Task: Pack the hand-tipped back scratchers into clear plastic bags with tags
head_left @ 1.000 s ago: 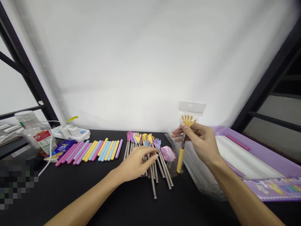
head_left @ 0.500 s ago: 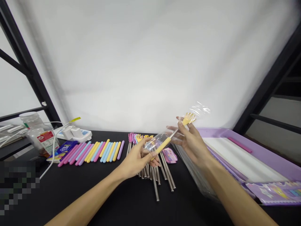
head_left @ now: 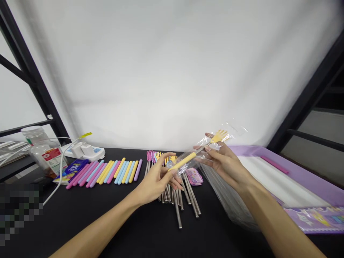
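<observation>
A yellow back scratcher (head_left: 185, 162) with a metal shaft and a hand-shaped head lies slantwise inside a clear plastic sleeve (head_left: 233, 129), held up above the table. My left hand (head_left: 162, 175) is closed on its yellow handle end. My right hand (head_left: 221, 157) grips the shaft through the sleeve just below the head, fingers behind it. The far end of the sleeve sticks out past the head. Beneath my left hand lies a bunch of metal back scratcher rods (head_left: 178, 211) with coloured heads at the back, partly hidden. Pink printed cards (head_left: 194, 176) lie beside them.
A row of coloured handles (head_left: 109, 172) spans the left of the black table. Behind them are a power strip (head_left: 94, 153), a blue packet (head_left: 75, 167) and a plastic jar (head_left: 49, 157). Clear sleeves (head_left: 225, 197) are stacked at right, beside a purple tray (head_left: 303, 175).
The back scratcher now sits deeper in the sleeve, and its head has shifted slightly right. My right hand has moved a little right with it; my left hand stays near the handle end.
</observation>
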Demonstrator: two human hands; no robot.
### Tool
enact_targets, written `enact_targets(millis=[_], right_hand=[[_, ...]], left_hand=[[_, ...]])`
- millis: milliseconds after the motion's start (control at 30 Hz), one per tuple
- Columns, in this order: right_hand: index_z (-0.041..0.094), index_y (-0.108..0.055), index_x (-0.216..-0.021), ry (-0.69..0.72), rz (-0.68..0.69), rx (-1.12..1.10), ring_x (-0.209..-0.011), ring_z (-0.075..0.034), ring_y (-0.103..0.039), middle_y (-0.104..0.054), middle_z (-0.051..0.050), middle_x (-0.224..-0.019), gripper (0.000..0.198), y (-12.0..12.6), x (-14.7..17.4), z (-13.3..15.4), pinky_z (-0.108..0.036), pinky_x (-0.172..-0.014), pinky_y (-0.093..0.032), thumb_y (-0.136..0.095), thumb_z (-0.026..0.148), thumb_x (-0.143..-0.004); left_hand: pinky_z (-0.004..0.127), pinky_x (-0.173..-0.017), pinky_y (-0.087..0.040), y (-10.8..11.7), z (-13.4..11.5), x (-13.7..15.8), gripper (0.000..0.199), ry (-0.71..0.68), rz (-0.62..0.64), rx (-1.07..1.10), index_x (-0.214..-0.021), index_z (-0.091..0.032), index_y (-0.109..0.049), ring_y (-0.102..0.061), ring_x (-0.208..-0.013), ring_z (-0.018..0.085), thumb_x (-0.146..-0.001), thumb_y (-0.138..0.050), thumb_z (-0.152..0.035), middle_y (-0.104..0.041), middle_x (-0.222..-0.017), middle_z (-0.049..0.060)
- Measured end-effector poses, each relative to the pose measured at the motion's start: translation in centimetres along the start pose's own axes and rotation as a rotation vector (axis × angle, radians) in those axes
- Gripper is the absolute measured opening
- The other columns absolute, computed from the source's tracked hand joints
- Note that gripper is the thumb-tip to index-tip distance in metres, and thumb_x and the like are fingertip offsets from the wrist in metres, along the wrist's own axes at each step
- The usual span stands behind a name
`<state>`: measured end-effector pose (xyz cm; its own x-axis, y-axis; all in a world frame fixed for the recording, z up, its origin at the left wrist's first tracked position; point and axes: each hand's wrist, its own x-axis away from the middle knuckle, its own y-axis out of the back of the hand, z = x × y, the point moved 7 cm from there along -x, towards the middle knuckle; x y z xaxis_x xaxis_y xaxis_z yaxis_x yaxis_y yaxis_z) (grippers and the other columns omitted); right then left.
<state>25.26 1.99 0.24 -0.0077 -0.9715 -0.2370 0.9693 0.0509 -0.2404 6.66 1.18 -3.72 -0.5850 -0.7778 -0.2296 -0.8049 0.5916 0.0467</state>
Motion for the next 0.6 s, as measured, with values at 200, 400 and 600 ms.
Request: enact_targets(millis=[200, 400, 600], right_hand=[[0.037, -0.037, -0.139, -0.003, -0.048, -0.017, -0.099, -0.023, -0.07, -0.074, -0.002, -0.102, 0.074, -0.1, 0.2, -0.8, -0.042, -0.084, -0.06, -0.078, 0.026, -0.078], [0.036, -0.038, -0.139, -0.008, -0.019, -0.06, -0.101, -0.023, -0.07, -0.073, 0.0, -0.101, 0.079, 0.1, 0.0, -0.7, -0.04, -0.089, -0.059, -0.08, 0.019, -0.074], [0.036, -0.038, -0.139, 0.003, -0.072, -0.075, -0.099, -0.02, -0.07, -0.073, 0.002, -0.094, 0.082, 1.6, -0.4, -0.6, -0.034, -0.085, -0.06, -0.081, 0.015, -0.072]], left_hand=[[0.032, -0.065, -0.056, -0.1, 0.9, -0.1, 0.051, 0.04, 0.027, -0.015, -0.137, -0.021, -0.03, -0.071, -0.069, 0.02, -0.097, -0.046, -0.048, -0.067, -0.077, 0.005], [0.036, -0.067, -0.056, 0.2, 0.8, -0.1, 0.056, 0.075, 0.063, 0.013, -0.142, -0.021, -0.027, -0.071, -0.07, 0.021, -0.097, -0.046, -0.049, -0.069, -0.079, 0.008], [0.04, -0.09, -0.054, 2.0, -2.2, 0.7, 0.074, -0.192, 0.163, -0.429, -0.14, -0.029, -0.04, -0.065, -0.101, 0.022, -0.077, -0.077, -0.028, -0.057, -0.13, 0.012]])
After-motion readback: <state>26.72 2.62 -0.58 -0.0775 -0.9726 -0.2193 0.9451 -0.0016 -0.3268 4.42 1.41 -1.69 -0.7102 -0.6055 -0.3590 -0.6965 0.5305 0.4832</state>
